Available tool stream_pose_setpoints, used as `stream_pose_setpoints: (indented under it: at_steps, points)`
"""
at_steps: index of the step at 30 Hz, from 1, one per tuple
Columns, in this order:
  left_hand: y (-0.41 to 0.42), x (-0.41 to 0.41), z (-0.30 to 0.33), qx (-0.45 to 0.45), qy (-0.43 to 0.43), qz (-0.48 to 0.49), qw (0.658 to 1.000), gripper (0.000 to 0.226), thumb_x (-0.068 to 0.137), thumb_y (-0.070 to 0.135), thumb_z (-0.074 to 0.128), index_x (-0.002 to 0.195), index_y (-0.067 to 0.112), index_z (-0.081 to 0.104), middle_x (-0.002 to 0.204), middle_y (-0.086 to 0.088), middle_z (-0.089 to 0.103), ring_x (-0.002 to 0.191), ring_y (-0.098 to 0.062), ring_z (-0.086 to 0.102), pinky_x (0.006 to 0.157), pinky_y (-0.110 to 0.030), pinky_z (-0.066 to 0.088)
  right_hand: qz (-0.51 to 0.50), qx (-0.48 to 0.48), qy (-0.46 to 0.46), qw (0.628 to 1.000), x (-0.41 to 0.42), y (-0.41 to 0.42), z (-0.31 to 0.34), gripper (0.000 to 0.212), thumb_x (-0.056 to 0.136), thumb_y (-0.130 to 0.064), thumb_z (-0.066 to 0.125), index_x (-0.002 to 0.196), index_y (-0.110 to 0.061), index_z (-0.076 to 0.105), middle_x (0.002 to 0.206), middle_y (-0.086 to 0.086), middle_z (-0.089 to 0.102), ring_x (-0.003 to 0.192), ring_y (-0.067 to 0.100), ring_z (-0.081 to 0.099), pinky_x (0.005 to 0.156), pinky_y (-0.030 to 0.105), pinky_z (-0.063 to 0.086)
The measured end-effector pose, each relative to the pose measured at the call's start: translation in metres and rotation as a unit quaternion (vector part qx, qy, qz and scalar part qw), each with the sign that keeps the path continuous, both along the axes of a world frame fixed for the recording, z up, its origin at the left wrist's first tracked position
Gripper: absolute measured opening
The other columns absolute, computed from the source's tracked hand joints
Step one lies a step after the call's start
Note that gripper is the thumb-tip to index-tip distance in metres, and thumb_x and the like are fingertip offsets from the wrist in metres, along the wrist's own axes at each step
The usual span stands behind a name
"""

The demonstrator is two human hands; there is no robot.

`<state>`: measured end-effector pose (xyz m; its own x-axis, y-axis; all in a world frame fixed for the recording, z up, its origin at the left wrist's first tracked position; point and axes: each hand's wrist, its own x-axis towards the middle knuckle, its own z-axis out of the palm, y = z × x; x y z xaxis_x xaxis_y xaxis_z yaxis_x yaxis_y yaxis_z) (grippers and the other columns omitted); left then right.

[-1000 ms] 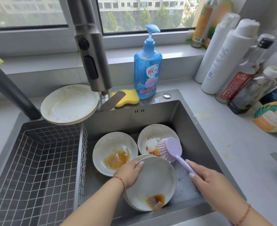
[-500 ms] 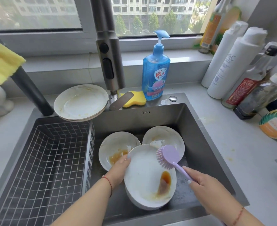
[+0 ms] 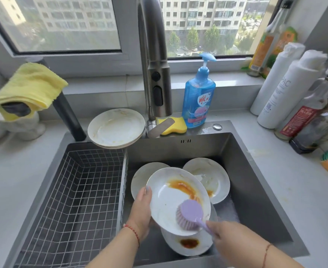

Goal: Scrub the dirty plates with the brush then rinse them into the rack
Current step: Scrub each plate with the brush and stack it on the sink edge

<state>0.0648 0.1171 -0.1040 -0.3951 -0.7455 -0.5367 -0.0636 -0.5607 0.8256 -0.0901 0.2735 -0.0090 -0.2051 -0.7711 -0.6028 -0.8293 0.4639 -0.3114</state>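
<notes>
Plate point(image 3: 171, 202) glossy, round, sauce-smeared: left hand point(image 3: 142, 211) grips rim; right hand point(image 3: 229, 238) grips bristly brush point(image 3: 190, 214).

Rack point(image 3: 78, 200): set in the sink point(image 3: 256, 190), left part.
Held plate point(image 3: 171, 202): raised right of the rack, above three plates in the sink.
Stacked plates point(image 3: 116, 128): placed behind the rack.
Soap bottle point(image 3: 199, 97): stood behind the sink.

Home kitchen: steel sink point(image 3: 259, 171), faucet point(image 3: 155, 60), dish soap point(image 3: 199, 99), condiment bottles point(image 3: 302, 115), apartment-block window view.
</notes>
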Motion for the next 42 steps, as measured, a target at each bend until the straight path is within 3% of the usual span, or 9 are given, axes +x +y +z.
stream_pose_setpoints:
  at_steps: [5, 10, 14, 16, 18, 23, 30, 37, 42]
  points:
    - [0.008, 0.008, -0.002, -0.008, 0.004, -0.010, 1.000, 0.039, 0.101, 0.053, 0.035, 0.116, 0.027, 0.060, 0.116, -0.003, 0.071, 0.115, -0.027, 0.063, 0.100, -0.050, 0.050, 0.004, -0.039, -0.054, 0.998, 0.038, -0.030, 0.000, 0.028, 0.096, -0.023, 0.036, 0.113, -0.027, 0.057, 0.079, -0.005, 0.050, 0.077, 0.018, 0.052, 0.068, 0.026, 0.043]
    - [0.014, 0.013, 0.005, -0.007, 0.025, -0.001, 1.000, 0.035, 0.106, 0.042, 0.034, 0.112, 0.019, 0.059, 0.112, -0.013, 0.070, 0.109, -0.034, 0.065, 0.080, -0.041, 0.052, -0.034, -0.064, 0.042, 0.996, 0.018, -0.067, 0.005, 0.035, 0.095, -0.016, 0.038, 0.126, -0.026, 0.050, 0.098, 0.007, 0.051, 0.083, 0.021, 0.046, 0.077, 0.033, 0.046]
    - [0.002, 0.020, 0.013, -0.042, 0.021, 0.026, 0.999, 0.031, 0.106, 0.039, 0.036, 0.105, 0.021, 0.061, 0.108, -0.006, 0.072, 0.108, -0.028, 0.065, 0.098, -0.052, 0.051, 0.055, 0.043, 0.117, 0.991, 0.010, -0.053, 0.016, 0.071, 0.092, -0.014, 0.051, 0.149, -0.027, 0.009, 0.120, 0.004, 0.051, 0.101, 0.026, 0.055, 0.085, 0.033, 0.046]
    - [-0.003, 0.022, 0.014, -0.050, 0.009, 0.036, 0.998, 0.031, 0.106, 0.039, 0.036, 0.103, 0.019, 0.060, 0.110, -0.009, 0.070, 0.102, -0.026, 0.065, 0.087, -0.048, 0.056, 0.060, 0.059, 0.084, 0.993, 0.010, -0.042, 0.019, 0.051, 0.096, -0.016, 0.044, 0.145, -0.017, 0.033, 0.098, 0.000, 0.053, 0.090, 0.021, 0.052, 0.082, 0.031, 0.044]
    - [-0.008, 0.024, 0.014, -0.057, 0.009, 0.038, 0.998, 0.032, 0.105, 0.044, 0.038, 0.105, 0.021, 0.060, 0.114, -0.009, 0.067, 0.104, -0.024, 0.064, 0.083, -0.044, 0.057, 0.031, 0.046, 0.011, 0.998, 0.022, -0.036, 0.019, 0.018, 0.096, -0.025, 0.042, 0.108, -0.021, 0.054, 0.091, -0.002, 0.052, 0.084, 0.020, 0.050, 0.080, 0.029, 0.045]
    - [-0.005, 0.025, 0.013, -0.056, 0.036, 0.025, 0.997, 0.034, 0.101, 0.045, 0.042, 0.105, 0.017, 0.061, 0.117, -0.016, 0.065, 0.110, -0.026, 0.060, 0.107, -0.055, 0.041, -0.027, -0.027, -0.082, 0.996, 0.056, -0.068, 0.025, 0.029, 0.099, -0.024, 0.035, 0.085, -0.045, 0.049, 0.084, -0.004, 0.053, 0.087, 0.023, 0.058, 0.063, 0.021, 0.038]
    - [-0.011, 0.025, 0.017, -0.068, 0.038, 0.011, 0.997, 0.030, 0.106, 0.033, 0.037, 0.102, 0.014, 0.059, 0.100, -0.005, 0.070, 0.098, -0.023, 0.065, 0.092, -0.044, 0.053, -0.038, -0.028, 0.078, 0.996, 0.025, -0.073, 0.048, 0.037, 0.098, -0.017, 0.032, 0.133, -0.009, 0.042, 0.082, 0.003, 0.047, 0.072, 0.017, 0.050, 0.070, 0.021, 0.050]
    - [-0.020, 0.021, 0.017, -0.062, 0.028, 0.036, 0.997, 0.035, 0.100, 0.053, 0.044, 0.113, 0.026, 0.062, 0.117, -0.006, 0.069, 0.115, -0.029, 0.063, 0.103, -0.053, 0.048, 0.038, 0.041, -0.030, 0.998, 0.047, -0.049, 0.053, 0.032, 0.098, -0.025, 0.038, 0.124, -0.019, 0.055, 0.077, -0.013, 0.047, 0.067, 0.009, 0.040, 0.060, 0.017, 0.034]
    - [-0.009, 0.018, 0.018, -0.058, 0.032, -0.004, 0.998, 0.036, 0.103, 0.045, 0.040, 0.105, 0.015, 0.060, 0.114, -0.019, 0.066, 0.105, -0.031, 0.064, 0.100, -0.050, 0.047, -0.091, -0.038, -0.076, 0.992, 0.044, -0.081, 0.028, 0.020, 0.097, -0.023, 0.037, 0.099, -0.025, 0.057, 0.067, -0.006, 0.043, 0.051, 0.011, 0.042, 0.043, 0.018, 0.034]
